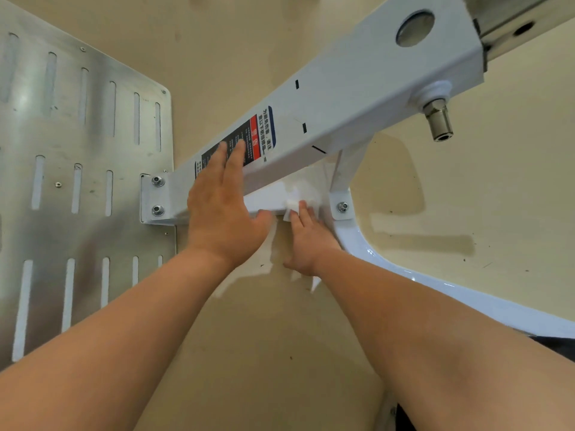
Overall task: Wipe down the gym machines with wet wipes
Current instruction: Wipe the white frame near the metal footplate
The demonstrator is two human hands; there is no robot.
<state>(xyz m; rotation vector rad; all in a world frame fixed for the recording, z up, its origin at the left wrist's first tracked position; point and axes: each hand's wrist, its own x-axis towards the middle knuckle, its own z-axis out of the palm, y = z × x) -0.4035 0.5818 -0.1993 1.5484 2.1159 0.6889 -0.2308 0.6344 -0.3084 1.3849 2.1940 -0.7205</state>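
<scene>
Machine beam (357, 98): white square tube running diagonally from the slotted metal plate (77, 150) at left to the upper right, bolted at its lower end.
Warning label (255, 138): black, red and white sticker on the beam's upper face.
Left hand (224, 206): laid flat on the beam, fingers (239, 150) straight and close together over the label, thumb at the beam's lower edge; holds nothing.
Right hand (306, 241): seen from the back, visible fingers extended and pressing the wet wipe; the remaining fingers are hidden.
Wet wipe (294, 206): white and crumpled, against the beam's lower side just beside the bolted bracket (343, 207); a corner shows below the wrist.
Curved tube (404, 275): glossy white, sweeping from the bracket to the right edge.
Chrome pin (437, 122): projects from the beam's side.
Floor (280, 353): beige, beneath everything.
</scene>
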